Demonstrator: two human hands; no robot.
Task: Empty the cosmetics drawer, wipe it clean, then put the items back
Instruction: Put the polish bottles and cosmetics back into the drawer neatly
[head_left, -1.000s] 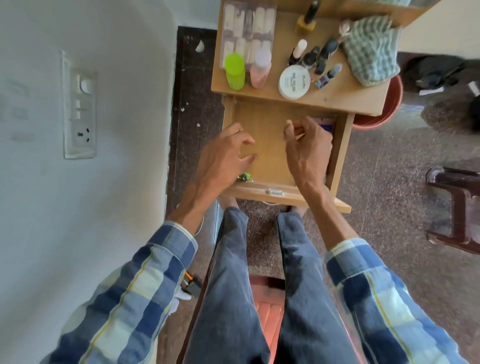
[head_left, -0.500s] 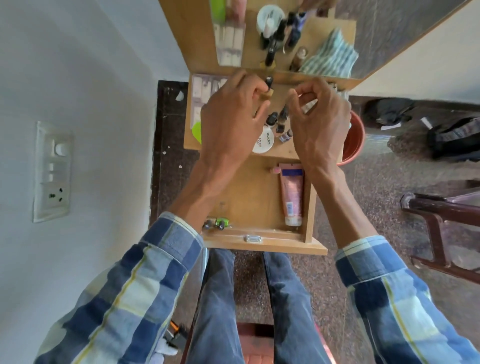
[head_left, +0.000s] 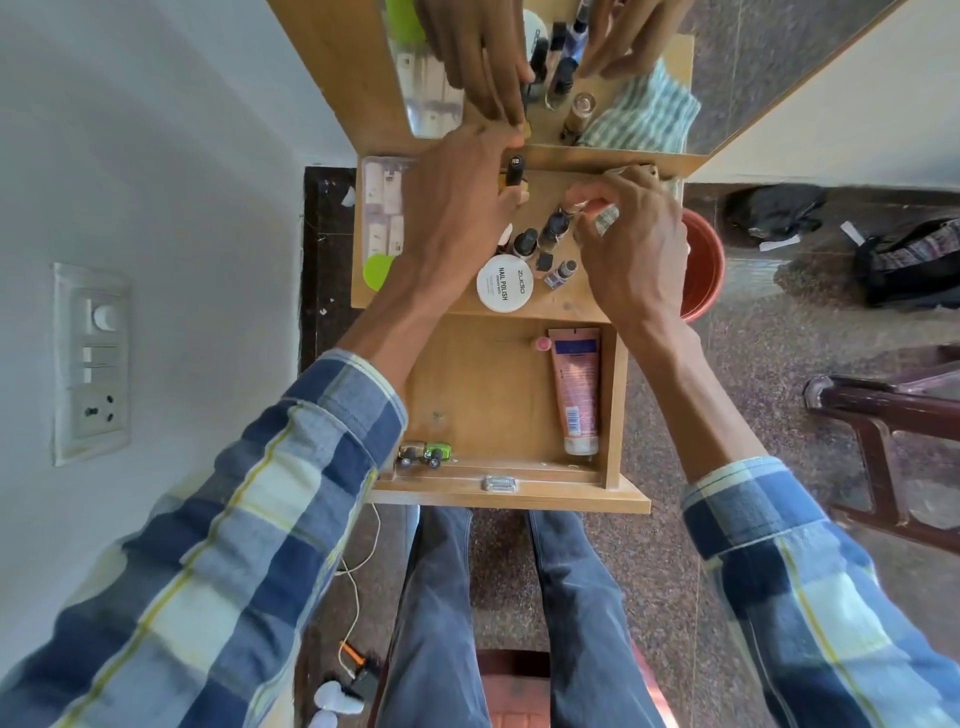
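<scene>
The wooden drawer (head_left: 483, 405) is pulled open below the tabletop (head_left: 566, 306). Inside lie a pink tube (head_left: 575, 389) along the right wall, a small pink cap (head_left: 543, 344) and a green toy car (head_left: 426, 453) at the front left. My left hand (head_left: 457, 213) grips a black-capped yellow bottle (head_left: 514, 171) at the back of the tabletop. My right hand (head_left: 634, 244) pinches the top of a small bottle (head_left: 558, 218) in a cluster of small bottles. A round white nail polish tub (head_left: 504, 285) stands just in front of them.
A mirror (head_left: 623, 67) behind the tabletop reflects the hands. Plastic packets (head_left: 384, 208) and a green lid (head_left: 379, 271) sit at the left, a checked cloth (head_left: 605, 218) under my right hand. A red bucket (head_left: 704, 265) and a chair (head_left: 883, 441) stand at the right.
Both hands came up out of the drawer to the tabletop and now hold bottles there. The tube in the drawer is uncovered.
</scene>
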